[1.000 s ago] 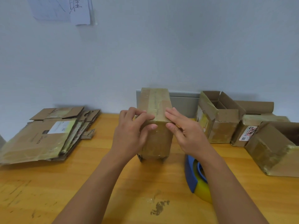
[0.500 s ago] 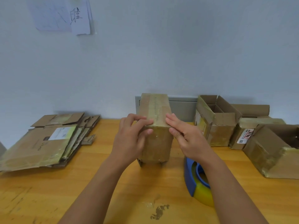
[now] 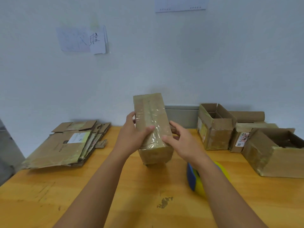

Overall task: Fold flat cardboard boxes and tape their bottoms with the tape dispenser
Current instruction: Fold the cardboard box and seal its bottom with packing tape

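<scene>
folded cardboard box (image 3: 152,127) stands upside down at bench (image 3: 49,195) centre, taped bottom facing up w/ clear tape strip (image 3: 153,122) running along the seam and over the near edge. box looks lifted or tilted slightly, near lower corner just above the wood; can't tell if it touches. left hand (image 3: 131,137) grips the box's left side, thumb curled over the top face, fingers round the far side. right hand (image 3: 184,142) at the box's right side, fingers loosely spread and relaxed, thumb tip touching the near right edge; not clamped on it.

tape dispenser (image 3: 195,180), blue body w/ yellow roll, lies on bench near right, partly hidden under right forearm. stack of flat boxes (image 3: 65,143) on the left of bench, well apart from the held box. three assembled open boxes on the right: one (image 3: 215,127) near the wall, one w/ red-white label (image 3: 241,137) beside it, big one (image 3: 276,153) at right edge. paper notes (image 3: 82,40) stuck on wall. dark stain (image 3: 164,202) on bench front.
</scene>
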Action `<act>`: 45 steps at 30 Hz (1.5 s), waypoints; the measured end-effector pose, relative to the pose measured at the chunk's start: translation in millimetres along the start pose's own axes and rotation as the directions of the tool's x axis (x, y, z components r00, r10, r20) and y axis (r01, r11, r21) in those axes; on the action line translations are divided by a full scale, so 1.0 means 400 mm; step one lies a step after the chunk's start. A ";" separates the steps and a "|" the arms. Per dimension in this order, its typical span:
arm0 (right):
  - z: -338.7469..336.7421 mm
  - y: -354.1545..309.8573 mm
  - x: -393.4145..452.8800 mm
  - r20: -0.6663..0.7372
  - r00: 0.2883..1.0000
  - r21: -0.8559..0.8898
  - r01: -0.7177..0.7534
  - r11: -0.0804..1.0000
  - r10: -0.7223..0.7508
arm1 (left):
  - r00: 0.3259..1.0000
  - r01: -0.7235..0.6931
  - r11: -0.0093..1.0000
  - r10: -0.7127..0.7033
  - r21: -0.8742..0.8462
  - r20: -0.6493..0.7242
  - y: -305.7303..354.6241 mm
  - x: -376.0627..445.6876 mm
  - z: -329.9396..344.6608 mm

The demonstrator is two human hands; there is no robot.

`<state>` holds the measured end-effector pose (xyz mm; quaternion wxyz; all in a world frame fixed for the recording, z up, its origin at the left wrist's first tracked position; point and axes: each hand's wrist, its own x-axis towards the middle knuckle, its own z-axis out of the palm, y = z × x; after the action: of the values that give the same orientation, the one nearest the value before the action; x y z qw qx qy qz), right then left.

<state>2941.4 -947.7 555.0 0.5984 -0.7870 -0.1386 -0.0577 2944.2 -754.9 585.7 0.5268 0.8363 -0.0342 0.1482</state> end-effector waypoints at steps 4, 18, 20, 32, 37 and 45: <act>0.023 -0.014 -0.041 0.002 1.000 -0.061 -0.011 0.998 0.012 | 0.985 -0.161 0.956 0.171 0.247 -0.020 0.005 -0.038 -0.004; 0.096 0.034 -0.111 -0.194 0.977 -0.283 0.033 0.959 -0.091 | 0.958 -0.242 0.962 0.257 0.125 -0.124 -0.011 -0.118 -0.023; 0.101 0.050 -0.114 -0.194 0.978 -0.314 0.017 0.949 -0.082 | 0.940 -0.308 0.923 0.333 0.229 -0.079 -0.021 -0.121 -0.034; 0.092 0.011 -0.083 -0.120 0.993 -0.061 -0.030 0.998 0.022 | 0.936 -0.350 0.928 0.353 0.125 0.003 -0.133 -0.174 0.003; 0.118 0.072 -0.098 -0.050 0.999 -0.025 -0.010 1.000 0.009 | 0.956 -0.281 0.959 0.282 0.034 -0.080 -0.130 -0.143 -0.002; 0.129 0.106 -0.095 -0.019 0.996 0.034 -0.086 0.996 0.087 | 0.960 -0.264 0.947 0.276 0.180 -0.041 -0.221 -0.165 0.031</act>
<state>2913.3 -914.5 491.7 0.6147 -0.7816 -0.0992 -0.0372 2902.7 -733.3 485.2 0.4277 0.8610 -0.1180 0.2486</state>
